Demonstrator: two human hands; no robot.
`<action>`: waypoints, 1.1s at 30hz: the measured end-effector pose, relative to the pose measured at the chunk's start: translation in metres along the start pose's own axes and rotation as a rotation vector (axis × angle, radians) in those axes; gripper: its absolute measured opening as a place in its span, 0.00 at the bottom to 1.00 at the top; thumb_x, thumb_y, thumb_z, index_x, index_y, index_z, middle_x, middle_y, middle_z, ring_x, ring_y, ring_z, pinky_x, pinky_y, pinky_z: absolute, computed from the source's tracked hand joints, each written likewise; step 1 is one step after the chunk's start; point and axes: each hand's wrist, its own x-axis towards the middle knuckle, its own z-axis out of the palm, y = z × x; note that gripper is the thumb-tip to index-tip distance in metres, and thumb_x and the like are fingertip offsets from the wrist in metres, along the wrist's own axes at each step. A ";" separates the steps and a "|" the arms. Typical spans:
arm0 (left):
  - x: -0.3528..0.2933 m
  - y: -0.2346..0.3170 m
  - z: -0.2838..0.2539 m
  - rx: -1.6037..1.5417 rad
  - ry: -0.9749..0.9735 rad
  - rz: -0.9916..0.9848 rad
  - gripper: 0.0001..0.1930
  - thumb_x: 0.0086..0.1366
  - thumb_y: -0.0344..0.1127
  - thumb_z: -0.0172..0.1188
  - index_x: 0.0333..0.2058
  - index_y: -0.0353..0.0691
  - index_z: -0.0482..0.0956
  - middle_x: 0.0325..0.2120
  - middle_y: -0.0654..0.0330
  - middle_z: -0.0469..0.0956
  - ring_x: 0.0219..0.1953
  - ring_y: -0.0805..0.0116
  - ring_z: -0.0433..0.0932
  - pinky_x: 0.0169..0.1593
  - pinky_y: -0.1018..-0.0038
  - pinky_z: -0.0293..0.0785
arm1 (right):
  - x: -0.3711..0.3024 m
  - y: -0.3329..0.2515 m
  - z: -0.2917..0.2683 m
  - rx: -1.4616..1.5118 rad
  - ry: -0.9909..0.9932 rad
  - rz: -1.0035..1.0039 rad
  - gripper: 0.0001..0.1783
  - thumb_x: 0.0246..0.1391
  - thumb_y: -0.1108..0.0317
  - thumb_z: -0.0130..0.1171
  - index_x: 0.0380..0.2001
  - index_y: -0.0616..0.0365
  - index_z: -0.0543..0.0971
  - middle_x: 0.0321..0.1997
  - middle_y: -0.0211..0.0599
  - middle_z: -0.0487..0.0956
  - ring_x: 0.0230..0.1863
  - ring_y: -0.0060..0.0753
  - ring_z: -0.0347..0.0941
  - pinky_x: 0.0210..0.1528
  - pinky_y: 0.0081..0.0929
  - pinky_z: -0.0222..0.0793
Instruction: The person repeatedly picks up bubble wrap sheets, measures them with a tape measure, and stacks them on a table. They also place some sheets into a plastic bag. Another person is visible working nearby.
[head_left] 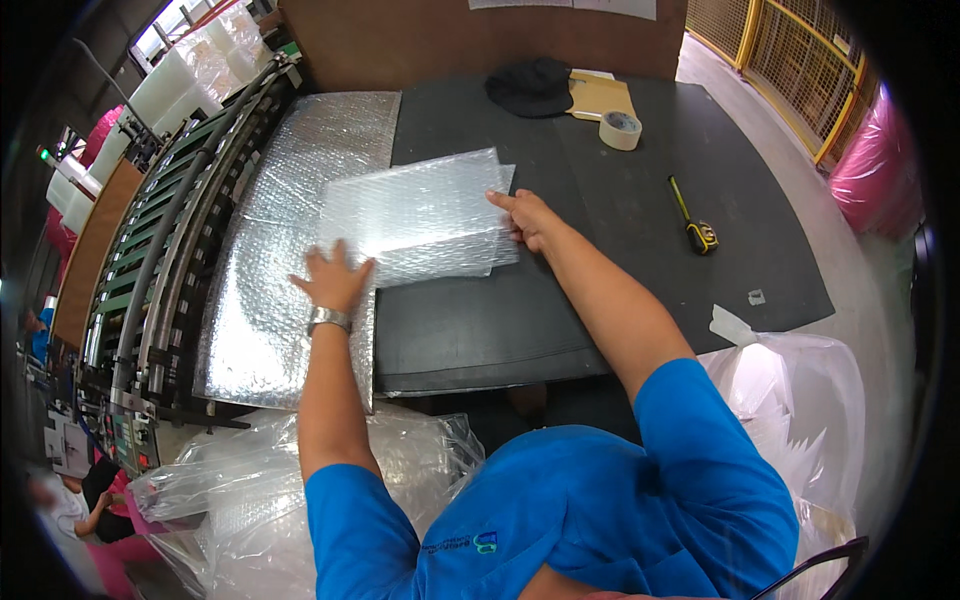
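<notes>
A small stack of clear bubble-wrap sheets [415, 215] lies across the table, its left part over a silvery bubble-foil sheet [270, 250]. The sheets are slightly fanned, with corners sticking out on the right side. With fingers spread, my left hand [335, 282] is at the stack's lower left corner, above the silvery sheet. My right hand [530, 218] grips the stack's right edge, thumb on top and the other fingers curled at the side. A metal watch is on my left wrist.
On the dark table [590, 260] are a tape measure [702, 237], a tape roll [620, 130], a yellow envelope [598, 97] and a black cap [530, 88]. A roller conveyor machine [175, 220] runs along the left. Plastic bags [800, 390] stand by the table's front.
</notes>
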 end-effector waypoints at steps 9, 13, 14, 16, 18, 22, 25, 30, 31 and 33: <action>-0.029 0.031 0.017 -1.350 0.253 0.250 0.40 0.44 0.41 0.64 0.54 0.38 0.55 0.51 0.44 0.61 0.56 0.55 0.58 0.60 0.61 0.46 | -0.060 0.014 -0.026 0.038 -0.172 -0.575 0.31 0.40 0.77 0.59 0.50 0.63 0.60 0.45 0.41 0.69 0.47 0.33 0.65 0.48 0.28 0.63; -0.057 0.060 -0.004 -1.401 0.210 0.408 0.37 0.44 0.37 0.66 0.51 0.31 0.57 0.45 0.48 0.66 0.46 0.58 0.67 0.52 0.66 0.59 | -0.102 0.022 -0.069 -0.045 -0.158 -0.616 0.35 0.38 0.75 0.62 0.51 0.60 0.60 0.47 0.36 0.68 0.49 0.32 0.63 0.51 0.27 0.60; -0.066 0.067 -0.008 -1.395 0.078 0.442 0.37 0.44 0.36 0.66 0.50 0.31 0.57 0.44 0.49 0.67 0.45 0.59 0.68 0.51 0.67 0.61 | -0.111 0.025 -0.082 -0.087 -0.157 -0.580 0.35 0.37 0.75 0.63 0.51 0.60 0.60 0.47 0.35 0.68 0.49 0.31 0.63 0.52 0.27 0.59; -0.080 0.078 0.000 -1.470 0.066 0.459 0.33 0.45 0.34 0.66 0.48 0.31 0.60 0.42 0.52 0.68 0.43 0.64 0.68 0.48 0.70 0.64 | -0.116 0.034 -0.101 -0.174 -0.111 -0.592 0.36 0.36 0.73 0.65 0.51 0.59 0.60 0.47 0.35 0.68 0.49 0.31 0.63 0.52 0.28 0.59; -0.097 0.088 -0.006 -1.583 -0.063 0.419 0.31 0.46 0.34 0.65 0.47 0.31 0.61 0.41 0.52 0.69 0.43 0.65 0.68 0.48 0.71 0.64 | -0.121 0.036 -0.110 -0.213 -0.075 -0.603 0.37 0.35 0.72 0.66 0.51 0.59 0.60 0.47 0.35 0.68 0.49 0.31 0.63 0.53 0.29 0.58; -0.108 0.097 -0.012 -1.712 0.085 0.475 0.30 0.48 0.36 0.65 0.47 0.32 0.62 0.42 0.54 0.69 0.43 0.65 0.68 0.48 0.72 0.63 | -0.138 0.029 -0.111 -0.147 -0.070 -0.606 0.39 0.34 0.70 0.67 0.51 0.59 0.60 0.46 0.36 0.68 0.50 0.31 0.63 0.54 0.29 0.57; -0.114 0.100 -0.014 -1.673 0.093 0.454 0.30 0.49 0.36 0.65 0.48 0.33 0.62 0.42 0.55 0.69 0.44 0.65 0.68 0.49 0.72 0.62 | -0.134 0.034 -0.118 -0.088 -0.127 -0.647 0.38 0.35 0.70 0.66 0.51 0.59 0.60 0.48 0.36 0.68 0.51 0.30 0.61 0.54 0.28 0.56; -0.116 0.109 -0.014 -1.732 0.091 0.408 0.30 0.49 0.35 0.65 0.48 0.32 0.61 0.43 0.54 0.68 0.46 0.65 0.66 0.50 0.71 0.61 | -0.124 0.045 -0.118 -0.167 -0.037 -0.602 0.36 0.38 0.71 0.64 0.53 0.58 0.60 0.49 0.35 0.67 0.53 0.31 0.59 0.54 0.27 0.56; -0.117 0.110 -0.015 -1.737 0.091 0.402 0.30 0.49 0.35 0.64 0.48 0.32 0.61 0.43 0.54 0.68 0.46 0.65 0.66 0.50 0.70 0.60 | -0.127 0.044 -0.116 -0.173 -0.013 -0.569 0.36 0.39 0.71 0.64 0.53 0.58 0.61 0.49 0.34 0.67 0.53 0.32 0.60 0.54 0.27 0.56; -0.116 0.108 -0.014 -1.731 0.076 0.378 0.33 0.49 0.36 0.65 0.50 0.32 0.58 0.46 0.53 0.64 0.49 0.63 0.64 0.53 0.70 0.58 | -0.134 0.037 -0.111 -0.146 -0.012 -0.530 0.34 0.40 0.70 0.63 0.52 0.57 0.62 0.48 0.34 0.67 0.52 0.32 0.60 0.54 0.27 0.56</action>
